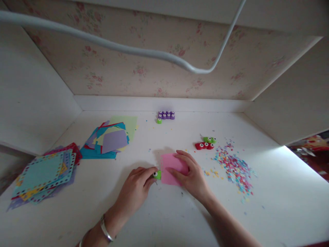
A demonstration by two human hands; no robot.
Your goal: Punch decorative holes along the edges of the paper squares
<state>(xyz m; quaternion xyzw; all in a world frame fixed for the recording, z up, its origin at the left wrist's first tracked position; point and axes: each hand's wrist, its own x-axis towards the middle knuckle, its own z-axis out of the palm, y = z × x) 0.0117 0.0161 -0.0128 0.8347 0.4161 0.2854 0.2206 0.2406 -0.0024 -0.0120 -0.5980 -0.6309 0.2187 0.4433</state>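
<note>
My left hand (137, 183) is closed on a small green craft punch (157, 175) with a round white-and-dark top. The punch sits at the left edge of a pink paper square (168, 171); whether the edge is inside its slot I cannot tell. My right hand (191, 175) grips the pink paper from the right, thumb on top and the other fingers at its far side. Small marks run along the paper's left edge, too small to make out.
Punched paper bits (236, 168) lie scattered at the right. Red punches (205, 146) and green punches (210, 140) stand beyond my right hand; purple punches (166, 115) stand near the back wall. Left are plain coloured sheets (114, 140) and a stack of hole-edged cards (42, 173). A white cable (128, 48) hangs above.
</note>
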